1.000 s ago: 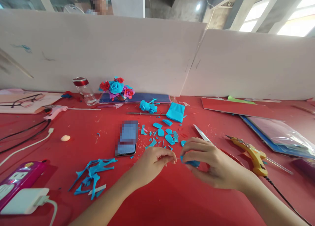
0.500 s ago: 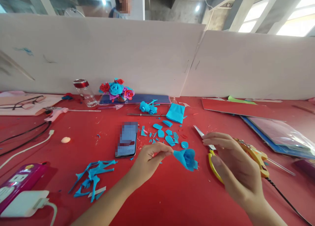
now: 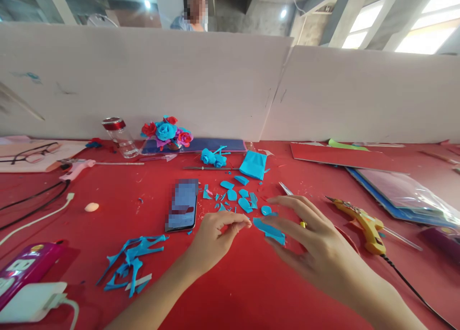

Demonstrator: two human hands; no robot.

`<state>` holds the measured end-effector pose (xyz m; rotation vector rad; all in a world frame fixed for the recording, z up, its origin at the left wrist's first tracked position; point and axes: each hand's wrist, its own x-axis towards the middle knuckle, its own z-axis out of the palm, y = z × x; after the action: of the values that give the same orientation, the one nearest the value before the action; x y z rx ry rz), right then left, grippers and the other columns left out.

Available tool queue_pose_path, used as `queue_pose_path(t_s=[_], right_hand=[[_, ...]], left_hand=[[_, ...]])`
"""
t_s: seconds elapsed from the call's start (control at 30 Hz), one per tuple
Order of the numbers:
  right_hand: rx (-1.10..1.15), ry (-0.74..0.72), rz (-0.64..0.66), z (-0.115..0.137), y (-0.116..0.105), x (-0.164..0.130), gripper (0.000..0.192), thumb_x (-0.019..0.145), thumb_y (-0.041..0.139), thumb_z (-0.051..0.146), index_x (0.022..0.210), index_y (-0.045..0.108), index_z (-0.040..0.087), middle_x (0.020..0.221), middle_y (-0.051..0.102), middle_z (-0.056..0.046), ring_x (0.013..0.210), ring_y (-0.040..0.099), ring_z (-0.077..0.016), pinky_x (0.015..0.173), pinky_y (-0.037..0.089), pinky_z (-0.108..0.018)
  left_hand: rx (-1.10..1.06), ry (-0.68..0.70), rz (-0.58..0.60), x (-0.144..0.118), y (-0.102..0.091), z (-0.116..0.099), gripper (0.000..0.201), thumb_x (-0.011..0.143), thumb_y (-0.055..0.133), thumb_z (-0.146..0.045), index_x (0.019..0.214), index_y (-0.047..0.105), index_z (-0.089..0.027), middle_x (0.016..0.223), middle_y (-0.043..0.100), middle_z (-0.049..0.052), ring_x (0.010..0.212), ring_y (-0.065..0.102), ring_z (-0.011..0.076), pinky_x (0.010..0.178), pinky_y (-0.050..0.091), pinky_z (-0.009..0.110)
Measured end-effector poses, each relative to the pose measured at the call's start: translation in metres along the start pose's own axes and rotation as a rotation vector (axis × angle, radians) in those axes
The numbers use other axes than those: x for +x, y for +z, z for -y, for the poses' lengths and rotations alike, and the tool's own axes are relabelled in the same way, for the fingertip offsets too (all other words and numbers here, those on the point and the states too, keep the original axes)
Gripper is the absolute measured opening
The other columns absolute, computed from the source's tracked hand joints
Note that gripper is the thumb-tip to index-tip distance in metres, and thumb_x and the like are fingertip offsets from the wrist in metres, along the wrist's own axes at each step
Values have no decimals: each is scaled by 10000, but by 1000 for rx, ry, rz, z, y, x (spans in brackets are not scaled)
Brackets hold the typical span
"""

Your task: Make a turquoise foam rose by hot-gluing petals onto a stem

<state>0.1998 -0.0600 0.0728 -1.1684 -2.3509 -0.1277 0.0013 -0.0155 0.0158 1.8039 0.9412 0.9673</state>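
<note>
Just near the middle of the red counter (image 3: 230,291), the left hand (image 3: 215,236) pinches the end of a blue paper flower (image 3: 269,230) between thumb and fingertips, holding it low over the surface. To its right the right hand (image 3: 316,248) hovers with fingers spread wide, its fingertips close above the flower, holding nothing. Cut blue petals (image 3: 241,200) lie scattered just beyond the hands, with a phone (image 3: 182,205) to their left and a folded blue sheet (image 3: 253,165) farther back. A yellow glue gun (image 3: 362,220) lies right of the right hand. Blue paper scraps (image 3: 131,263) sit at the near left.
</note>
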Motion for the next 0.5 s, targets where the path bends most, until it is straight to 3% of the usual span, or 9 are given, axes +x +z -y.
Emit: queue_pose_path(t_s=[0.33, 0.5], right_hand=[[14, -37, 34, -14, 9, 1, 170, 882, 506, 193, 996, 624, 236, 986, 609, -62, 867, 556, -178, 722, 467, -321], [-46, -133, -27, -14, 6, 6, 184, 896, 477, 181, 883, 656, 222, 905, 639, -55, 810, 556, -170, 746, 442, -336]], left_hand=[[-3, -125, 54, 1, 2, -3, 214, 866, 499, -217, 819, 708, -205, 830, 727, 0, 732, 634, 132, 569, 425, 178], [-11, -146, 85, 2, 1, -7, 223, 853, 494, -205, 772, 702, -192, 809, 717, 0, 681, 595, 121, 515, 365, 175]])
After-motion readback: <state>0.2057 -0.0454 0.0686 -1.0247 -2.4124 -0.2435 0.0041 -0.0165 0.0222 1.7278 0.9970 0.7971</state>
